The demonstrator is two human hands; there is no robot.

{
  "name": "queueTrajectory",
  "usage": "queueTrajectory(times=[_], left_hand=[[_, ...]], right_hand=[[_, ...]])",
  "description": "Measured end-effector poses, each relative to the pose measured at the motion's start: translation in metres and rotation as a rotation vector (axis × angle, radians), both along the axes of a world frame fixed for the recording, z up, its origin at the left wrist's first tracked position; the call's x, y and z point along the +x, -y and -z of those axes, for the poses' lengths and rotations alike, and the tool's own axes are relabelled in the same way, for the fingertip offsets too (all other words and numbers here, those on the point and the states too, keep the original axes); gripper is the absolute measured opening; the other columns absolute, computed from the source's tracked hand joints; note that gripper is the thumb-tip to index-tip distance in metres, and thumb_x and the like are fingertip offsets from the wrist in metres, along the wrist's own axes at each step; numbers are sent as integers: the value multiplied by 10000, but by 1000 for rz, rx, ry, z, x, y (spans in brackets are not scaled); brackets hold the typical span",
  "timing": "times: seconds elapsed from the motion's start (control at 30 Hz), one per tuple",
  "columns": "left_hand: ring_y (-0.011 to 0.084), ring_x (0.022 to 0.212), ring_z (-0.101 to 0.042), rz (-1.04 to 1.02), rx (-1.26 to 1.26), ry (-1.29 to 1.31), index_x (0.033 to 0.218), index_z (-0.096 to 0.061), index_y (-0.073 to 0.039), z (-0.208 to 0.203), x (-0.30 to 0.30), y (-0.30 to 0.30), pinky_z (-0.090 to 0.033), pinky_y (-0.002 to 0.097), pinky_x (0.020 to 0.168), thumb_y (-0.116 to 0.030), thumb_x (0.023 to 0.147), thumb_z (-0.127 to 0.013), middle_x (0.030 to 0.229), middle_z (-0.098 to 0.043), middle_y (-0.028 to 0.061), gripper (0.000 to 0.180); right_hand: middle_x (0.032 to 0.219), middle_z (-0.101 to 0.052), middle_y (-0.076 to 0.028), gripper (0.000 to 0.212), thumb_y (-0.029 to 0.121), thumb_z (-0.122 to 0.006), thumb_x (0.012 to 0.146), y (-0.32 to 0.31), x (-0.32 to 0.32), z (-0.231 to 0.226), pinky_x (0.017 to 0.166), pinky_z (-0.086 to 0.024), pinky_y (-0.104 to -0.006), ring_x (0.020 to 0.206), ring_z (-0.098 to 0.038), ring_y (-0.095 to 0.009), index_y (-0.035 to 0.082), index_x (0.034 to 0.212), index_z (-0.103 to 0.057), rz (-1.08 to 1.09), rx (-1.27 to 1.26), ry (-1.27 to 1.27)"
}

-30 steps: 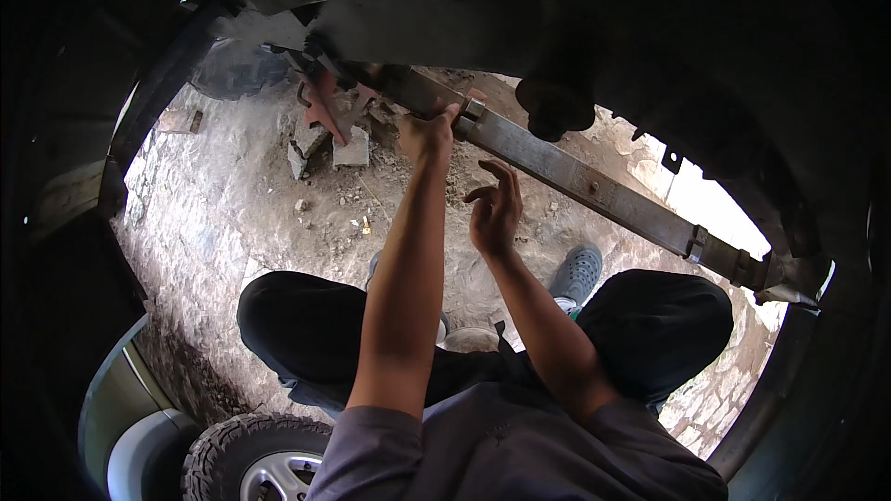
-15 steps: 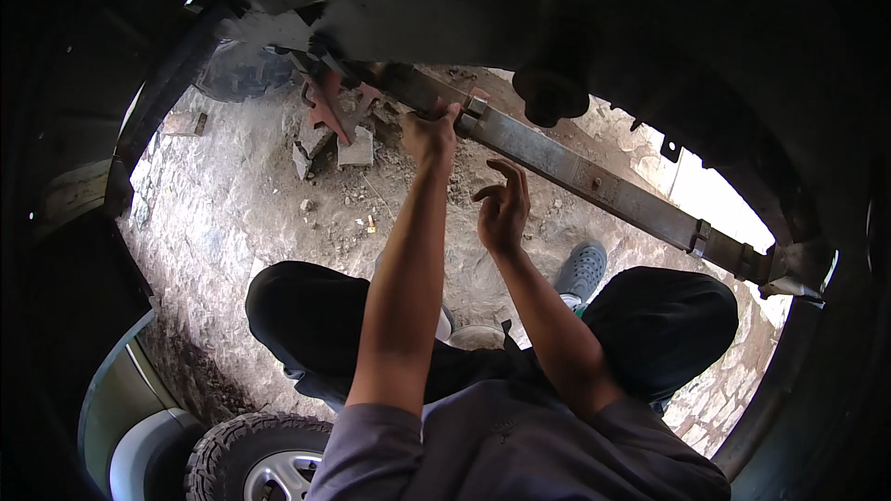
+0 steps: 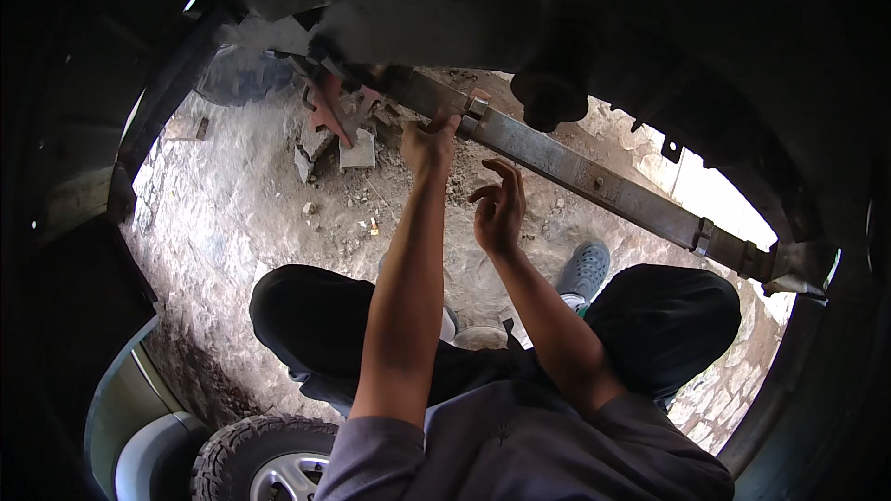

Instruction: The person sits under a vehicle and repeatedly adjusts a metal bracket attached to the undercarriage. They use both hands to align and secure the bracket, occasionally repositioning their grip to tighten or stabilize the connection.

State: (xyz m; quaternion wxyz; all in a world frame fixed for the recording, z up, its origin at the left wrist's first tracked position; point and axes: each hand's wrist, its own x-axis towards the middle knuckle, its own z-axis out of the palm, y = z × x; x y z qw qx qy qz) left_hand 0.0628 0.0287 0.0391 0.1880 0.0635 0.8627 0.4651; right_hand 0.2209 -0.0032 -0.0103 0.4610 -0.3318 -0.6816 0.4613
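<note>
A long grey metal leaf spring [image 3: 575,172] with clip bands around it slants from the upper middle down to the right. At its near edge, just left of one clip band [image 3: 475,111], my left hand [image 3: 429,147] grips it, thumb against the side. The other fingers of that hand are partly hidden by the spring. Below the spring and apart from it, my right hand [image 3: 499,211] is raised with nothing in it. Its fingers are loosely bent and spread.
A red metal stand [image 3: 327,111] and broken blocks [image 3: 357,150] are on the stony ground beyond my left hand. A dark rounded part [image 3: 549,100] hangs above the spring. The wheel [image 3: 264,459] lies at lower left, and dark vehicle bodywork surrounds me.
My right hand has shifted very slightly left, its fingers still bent. My left hand keeps its place on the leaf spring. The whole view has moved a little.
</note>
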Motion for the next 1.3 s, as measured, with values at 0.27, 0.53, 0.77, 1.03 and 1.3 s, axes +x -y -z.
queueTrajectory(times=[0.27,0.53,0.77,1.03,1.3], left_hand=[[351,1092,-769,-24,-30,31,1070,-737,-7,-10,-11,-13,-577,436,998,-347,717,-1003,1146,-805,170,558],[278,984,-786,-43,236,230,1023,-743,1,27,-10,5,-595,396,941,-308,691,-1028,1097,-814,159,536],[341,1087,-768,-125,-80,36,1135,-718,24,8,-9,-25,-602,425,978,-336,685,-1031,1162,-793,192,655],[293,1017,-779,-66,140,205,1093,-744,-7,39,-16,-6,-613,394,893,-300,721,-1014,1069,-808,156,545],[299,1060,-785,-43,-27,45,1104,-758,7,21,-15,-25,-596,395,970,-306,709,-1019,1140,-807,174,568]], right_hand=[[1342,-602,-172,689,-216,-415,730,9,7,12,677,-569,-324,749,-756,-220,37,1341,-606,-7,-46,64],[1349,-599,-163,685,-217,-431,724,7,8,14,691,-577,-322,742,-746,-227,50,1330,-604,38,-28,52],[1357,-596,-174,660,-196,-433,729,18,12,20,679,-594,-315,744,-730,-228,56,1312,-614,22,-58,116],[1377,-583,-192,658,-205,-429,735,6,16,20,682,-605,-326,790,-742,-254,48,1319,-598,64,-70,102],[1363,-580,-192,587,-196,-422,750,6,27,36,711,-589,-344,776,-734,-247,31,1276,-554,67,-55,134]])
